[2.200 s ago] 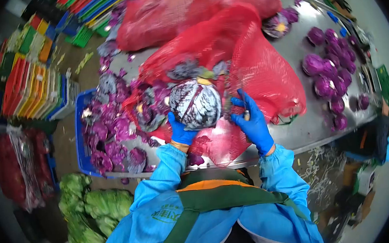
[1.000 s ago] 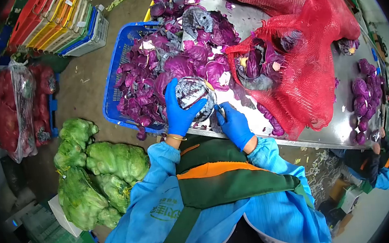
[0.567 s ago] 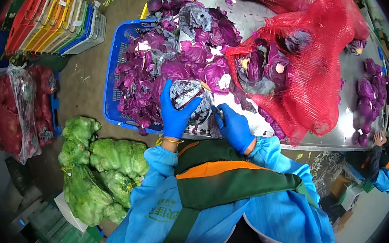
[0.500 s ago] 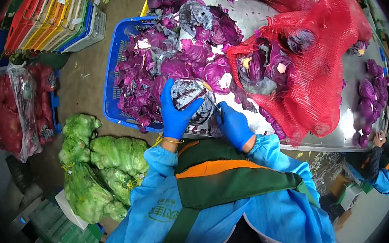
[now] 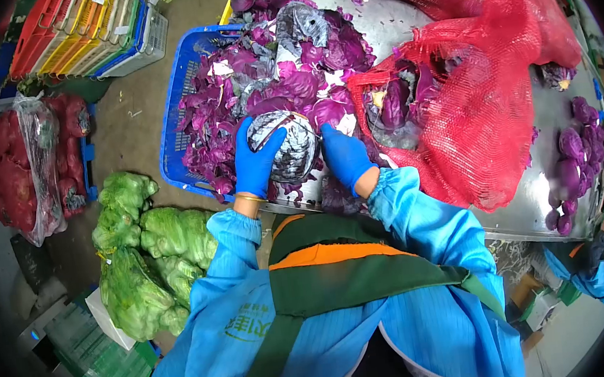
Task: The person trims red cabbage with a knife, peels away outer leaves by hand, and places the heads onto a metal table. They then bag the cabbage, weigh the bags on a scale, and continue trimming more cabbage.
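Observation:
My left hand [image 5: 254, 162], in a blue glove, grips a purple cabbage [image 5: 296, 154] by its left side, thumb across the top. The cabbage has dark outer leaves with pale veins and sits at the near edge of the loose leaves. Just right of it is my gloved right hand [image 5: 347, 158], its fingers closed around a small knife whose handle is hidden and whose blade barely shows. Behind both hands, torn purple leaves [image 5: 299, 85] fill and spill from a blue basket [image 5: 169, 143]. An opened red mesh sack [image 5: 488, 120] with cabbages inside lies to the right.
Peeled purple cabbages [image 5: 571, 144] lie on the metal table [image 5: 519, 215] at right, near another person's blue sleeve [image 5: 602, 282]. Bagged green vegetables [image 5: 136, 277] stand on the floor at left. Farther off are stacked crates [image 5: 90, 31] and red sacks [image 5: 10, 173].
The cabbage has turned in my left hand and shifted slightly left and down. My right hand has moved left and up. The red mesh sack's opening has sagged a little.

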`<state>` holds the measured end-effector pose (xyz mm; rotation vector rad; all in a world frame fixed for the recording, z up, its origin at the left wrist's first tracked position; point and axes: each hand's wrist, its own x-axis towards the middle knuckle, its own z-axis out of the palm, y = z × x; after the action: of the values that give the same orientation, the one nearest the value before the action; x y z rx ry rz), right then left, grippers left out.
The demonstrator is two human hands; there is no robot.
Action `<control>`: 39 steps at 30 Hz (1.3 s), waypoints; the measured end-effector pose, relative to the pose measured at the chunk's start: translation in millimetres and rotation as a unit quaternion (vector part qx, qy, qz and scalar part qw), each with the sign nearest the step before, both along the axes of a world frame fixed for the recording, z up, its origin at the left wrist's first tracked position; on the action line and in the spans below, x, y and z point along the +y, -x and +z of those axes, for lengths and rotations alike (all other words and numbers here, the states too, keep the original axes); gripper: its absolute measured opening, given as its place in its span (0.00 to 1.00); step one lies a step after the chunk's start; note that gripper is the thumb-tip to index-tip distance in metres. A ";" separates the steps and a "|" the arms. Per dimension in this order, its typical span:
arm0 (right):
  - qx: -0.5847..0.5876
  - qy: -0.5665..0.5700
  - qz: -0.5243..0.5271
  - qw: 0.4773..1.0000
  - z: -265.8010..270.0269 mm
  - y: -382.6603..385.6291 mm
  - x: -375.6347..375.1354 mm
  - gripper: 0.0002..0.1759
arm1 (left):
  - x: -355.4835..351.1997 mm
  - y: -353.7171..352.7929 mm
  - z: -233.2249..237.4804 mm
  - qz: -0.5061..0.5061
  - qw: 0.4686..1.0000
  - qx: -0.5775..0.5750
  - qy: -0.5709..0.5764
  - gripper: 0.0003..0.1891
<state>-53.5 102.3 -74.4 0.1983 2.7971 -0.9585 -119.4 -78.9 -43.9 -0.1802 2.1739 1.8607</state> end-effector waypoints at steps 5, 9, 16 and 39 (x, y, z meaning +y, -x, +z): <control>-0.108 0.007 0.030 0.994 5.7 -18.9 0.7 0.13 | -0.6 1.3 -9.4 -0.066 0.995 0.050 0.056 0.46; -0.088 -0.044 0.036 0.995 -45.3 16.7 4.7 0.14 | -8.1 -13.9 -1.1 -0.100 0.993 0.066 -0.006 0.48; -0.021 -0.050 0.064 0.996 7.3 129.3 29.3 0.18 | -66.0 -29.3 1.4 -0.196 0.973 0.077 -0.097 0.53; 0.143 0.089 0.216 0.962 31.1 33.4 30.1 0.34 | -31.6 -22.3 -35.9 -0.028 0.994 -0.010 -0.110 0.46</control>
<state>-86.9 132.4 -43.3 -0.5962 2.7882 -1.1847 -97.1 -110.5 -79.8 -0.0915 1.9233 2.0382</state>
